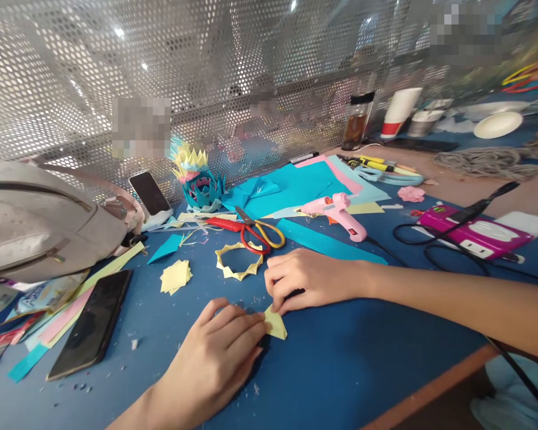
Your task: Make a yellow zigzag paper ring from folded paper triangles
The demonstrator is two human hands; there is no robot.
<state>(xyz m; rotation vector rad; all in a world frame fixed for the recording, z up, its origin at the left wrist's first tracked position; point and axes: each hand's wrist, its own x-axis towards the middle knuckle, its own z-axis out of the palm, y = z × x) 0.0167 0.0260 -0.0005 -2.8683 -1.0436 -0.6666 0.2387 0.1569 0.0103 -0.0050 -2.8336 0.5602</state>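
A small folded piece of yellow paper (pixel 276 325) lies on the blue table between my hands. My left hand (pixel 224 343) rests over its left edge, fingers together and fingertips on the paper. From the upper right, my right hand (pixel 302 280) pinches or presses the paper's top corner with curled fingers. Just beyond my hands sits a ring of folded yellow paper points (pixel 238 276). A stack of yellow paper squares (pixel 176 276) lies left of the ring. Behind the ring are scissors with red and yellow handles (pixel 256 230).
A pink glue gun (pixel 336 212) lies on blue paper sheets (pixel 291 185), its cord running right to a purple power strip (pixel 473 233). A black phone (pixel 94 322) and paper strips lie left, near a backpack (pixel 49 221). A folded-paper model (pixel 199 179) stands by the perforated screen.
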